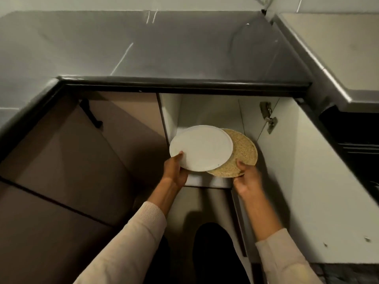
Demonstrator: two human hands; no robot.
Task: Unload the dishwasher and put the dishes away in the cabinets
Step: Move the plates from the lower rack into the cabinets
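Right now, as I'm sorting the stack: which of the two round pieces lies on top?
The smooth white plate, held by the left hand; its rim overlaps the speckled tan mat, which the right hand holds underneath.

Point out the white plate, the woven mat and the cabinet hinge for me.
white plate (202,147), head view, middle of its face
woven mat (243,152), head view, exposed part right of the plate
cabinet hinge (267,115), head view, metal body on the open door
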